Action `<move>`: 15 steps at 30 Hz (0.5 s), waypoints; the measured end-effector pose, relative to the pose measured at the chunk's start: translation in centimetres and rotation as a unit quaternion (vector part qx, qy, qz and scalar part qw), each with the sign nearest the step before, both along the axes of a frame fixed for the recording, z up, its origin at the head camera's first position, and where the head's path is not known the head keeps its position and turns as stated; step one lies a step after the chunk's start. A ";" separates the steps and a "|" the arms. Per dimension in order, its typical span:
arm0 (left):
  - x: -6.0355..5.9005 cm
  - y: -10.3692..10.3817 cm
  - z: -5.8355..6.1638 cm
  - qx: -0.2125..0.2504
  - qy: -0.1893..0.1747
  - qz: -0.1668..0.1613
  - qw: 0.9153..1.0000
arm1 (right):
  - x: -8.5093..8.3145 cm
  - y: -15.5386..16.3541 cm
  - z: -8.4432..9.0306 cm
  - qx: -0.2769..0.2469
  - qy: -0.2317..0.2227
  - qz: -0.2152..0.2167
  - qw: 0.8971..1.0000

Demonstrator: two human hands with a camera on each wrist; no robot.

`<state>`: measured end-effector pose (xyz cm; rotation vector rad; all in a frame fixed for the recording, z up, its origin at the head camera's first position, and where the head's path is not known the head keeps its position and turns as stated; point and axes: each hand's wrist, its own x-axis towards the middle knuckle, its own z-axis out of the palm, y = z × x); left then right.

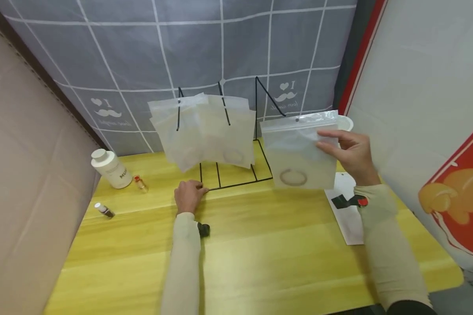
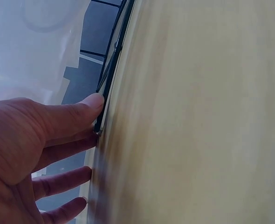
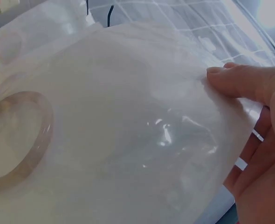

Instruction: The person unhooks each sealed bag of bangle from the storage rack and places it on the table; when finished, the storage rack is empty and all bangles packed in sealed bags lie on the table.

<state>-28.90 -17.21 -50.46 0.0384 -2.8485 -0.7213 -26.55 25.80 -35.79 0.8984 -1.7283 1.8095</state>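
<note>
Between its thumb and fingers, my right hand (image 1: 352,153) pinches the right edge of a translucent zip bag (image 1: 299,148), in which a ring-shaped bangle (image 1: 293,177) shows. The bag's top hole is at the tip of a black wire hook (image 1: 273,98); whether the tip is through it I cannot tell. My left hand (image 1: 189,195) pinches the front left corner of the black wire rack (image 1: 240,184), seen closely in the left wrist view. Several similar bags (image 1: 205,131) hang from the rack's other two hooks, faint rings visible inside.
On the left of the yellow table (image 1: 260,249) are a white bottle (image 1: 111,168), a small red-capped vial (image 1: 140,183) and a white-capped dark vial (image 1: 104,210). A white sheet (image 1: 348,223) lies under the right forearm. Behind the rack hangs a grey checked cloth (image 1: 122,52).
</note>
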 end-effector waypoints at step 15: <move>-0.5 -0.1 0.2 0.006 -0.022 0.002 1.000 | 6.7 2.6 -4.0 0.033 -0.423 -0.036 0.905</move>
